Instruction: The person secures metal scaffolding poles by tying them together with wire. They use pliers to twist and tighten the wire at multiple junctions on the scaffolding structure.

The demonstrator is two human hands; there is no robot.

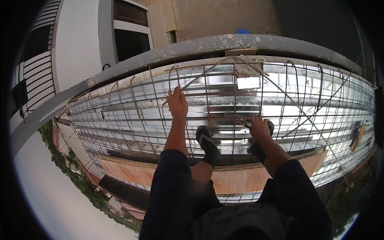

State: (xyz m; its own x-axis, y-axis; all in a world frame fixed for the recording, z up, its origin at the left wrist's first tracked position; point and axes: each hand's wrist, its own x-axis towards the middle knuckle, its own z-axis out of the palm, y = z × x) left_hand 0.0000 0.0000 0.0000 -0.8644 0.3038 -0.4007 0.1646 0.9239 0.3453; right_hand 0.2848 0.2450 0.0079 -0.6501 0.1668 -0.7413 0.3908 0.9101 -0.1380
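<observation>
My left hand (177, 105) is closed over the lower end of a bent steel bar (200, 76), whose tip pokes out beside the fingers. That bar rises to a curve near the wall, then slopes down to the right. Around it spreads a grid of thin reinforcing bars (207, 96), raised over shiny corrugated metal sheets (192, 108). In my right hand (260, 128) is a slim metal tool that looks like pincers (237, 117), its head pointing left just above the grid. The fingers partly hide its handles.
My feet, in dark sandals (207, 141), stand among the bars. A wooden board (236, 178) runs along the near edge, with a drop beyond it. A grey concrete ledge (192, 47) borders the far side. Loose bars (320, 106) cross the grid at right.
</observation>
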